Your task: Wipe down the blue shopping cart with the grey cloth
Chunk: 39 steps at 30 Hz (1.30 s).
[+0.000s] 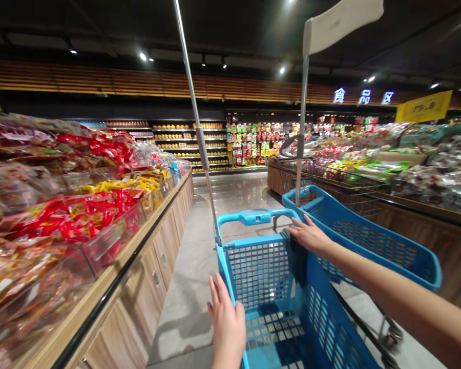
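A blue plastic shopping cart (267, 215) stands in front of me, its mesh basket facing up. My left hand (228, 328) is at the cart's left rim, fingers stretched forward and thumb apart. Across the basket, my right hand (310, 237) lies over the far right corner of the rim, with its fingers extended. Below that hand there is a dark patch on the basket wall; I cannot tell whether it is shadow. A second blue cart (384, 246) stands close on the right. A metal pole (192, 92) rises from the near cart's left corner.
Wood-panelled bins (153, 271) with red and yellow snack packs (96, 215) line the left side. More packaged goods (438, 169) fill the right, under a yellow sign (424, 106). A grey aisle floor (238, 192) leads to stocked shelves (192, 138). A pole with a white panel (343, 25) stands by the second cart.
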Each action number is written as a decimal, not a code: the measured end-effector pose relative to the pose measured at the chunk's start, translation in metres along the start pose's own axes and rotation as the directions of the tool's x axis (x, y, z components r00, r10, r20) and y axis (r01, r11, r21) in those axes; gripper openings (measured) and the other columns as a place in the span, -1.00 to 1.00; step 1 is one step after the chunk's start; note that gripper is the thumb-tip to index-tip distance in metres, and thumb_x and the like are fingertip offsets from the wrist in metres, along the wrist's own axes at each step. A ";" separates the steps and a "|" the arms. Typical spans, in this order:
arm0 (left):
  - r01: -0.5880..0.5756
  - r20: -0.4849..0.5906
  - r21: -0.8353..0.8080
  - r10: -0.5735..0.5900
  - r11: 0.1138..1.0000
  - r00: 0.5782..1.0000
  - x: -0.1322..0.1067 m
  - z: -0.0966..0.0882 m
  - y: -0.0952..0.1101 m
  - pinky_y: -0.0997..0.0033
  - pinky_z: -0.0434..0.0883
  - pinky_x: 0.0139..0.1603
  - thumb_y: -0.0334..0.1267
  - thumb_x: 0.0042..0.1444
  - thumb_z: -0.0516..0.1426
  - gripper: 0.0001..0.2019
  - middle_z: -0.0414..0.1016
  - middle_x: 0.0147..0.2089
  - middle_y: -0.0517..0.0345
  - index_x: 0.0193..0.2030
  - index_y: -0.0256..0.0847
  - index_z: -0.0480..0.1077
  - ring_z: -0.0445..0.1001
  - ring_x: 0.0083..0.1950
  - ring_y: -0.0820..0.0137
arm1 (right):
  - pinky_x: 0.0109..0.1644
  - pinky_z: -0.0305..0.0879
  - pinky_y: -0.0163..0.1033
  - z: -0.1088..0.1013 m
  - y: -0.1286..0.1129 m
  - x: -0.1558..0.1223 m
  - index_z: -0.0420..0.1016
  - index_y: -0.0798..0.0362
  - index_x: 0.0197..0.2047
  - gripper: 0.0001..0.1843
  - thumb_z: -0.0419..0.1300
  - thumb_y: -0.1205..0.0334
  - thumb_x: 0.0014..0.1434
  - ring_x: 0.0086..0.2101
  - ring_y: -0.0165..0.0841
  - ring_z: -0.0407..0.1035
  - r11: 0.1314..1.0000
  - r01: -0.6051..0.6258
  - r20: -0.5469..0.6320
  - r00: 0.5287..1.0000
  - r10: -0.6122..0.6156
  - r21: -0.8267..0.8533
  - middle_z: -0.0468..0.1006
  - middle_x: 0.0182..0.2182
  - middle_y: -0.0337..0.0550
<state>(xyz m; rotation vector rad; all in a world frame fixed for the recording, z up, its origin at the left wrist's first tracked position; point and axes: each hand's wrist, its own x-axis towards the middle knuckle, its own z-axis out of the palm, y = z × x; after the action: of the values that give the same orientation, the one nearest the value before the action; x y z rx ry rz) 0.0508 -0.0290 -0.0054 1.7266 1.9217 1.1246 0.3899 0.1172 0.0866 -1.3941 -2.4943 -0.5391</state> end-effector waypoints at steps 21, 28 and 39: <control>-0.038 0.015 -0.028 0.039 0.999 0.999 0.010 -0.019 -0.004 0.09 -0.26 0.45 -0.48 0.13 -0.12 -0.26 -0.21 0.51 0.04 0.47 -0.26 -0.24 -0.29 0.50 0.32 | 0.33 -0.15 0.12 0.001 -0.013 0.032 0.58 -0.03 -0.23 -0.67 0.03 0.04 0.32 -0.17 -0.25 0.46 0.972 0.006 0.011 1.000 -0.008 0.237 0.61 -0.32 -0.16; -0.033 0.026 -0.042 0.034 0.999 0.999 0.007 -0.014 -0.004 -0.01 -0.26 0.44 -0.46 0.17 -0.13 -0.27 -0.21 0.51 0.01 0.48 -0.21 -0.27 -0.29 0.50 0.29 | 0.14 0.24 0.00 0.011 -0.025 0.039 0.54 -0.01 -0.43 -0.63 0.04 0.03 0.26 -0.30 -0.22 0.48 0.902 -0.279 -0.126 0.934 0.335 0.328 0.59 -0.46 -0.16; -0.061 -0.050 -0.103 0.056 0.993 0.997 0.005 -0.003 -0.001 0.15 -0.22 0.46 -0.43 0.18 -0.13 -0.30 -0.25 0.52 0.02 0.47 -0.29 -0.22 -0.27 0.50 0.29 | 0.20 0.23 -0.10 -0.065 -0.025 0.045 0.47 0.01 0.10 -0.63 0.04 0.12 0.31 0.10 -0.24 0.33 0.918 -0.048 -0.521 0.811 0.265 0.393 0.44 0.14 -0.04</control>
<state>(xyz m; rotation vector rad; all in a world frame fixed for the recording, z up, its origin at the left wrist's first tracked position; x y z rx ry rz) 0.0469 -0.0252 -0.0023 1.7248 1.8153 1.2736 0.3467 0.1121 0.1570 -1.0812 -1.8552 -0.3597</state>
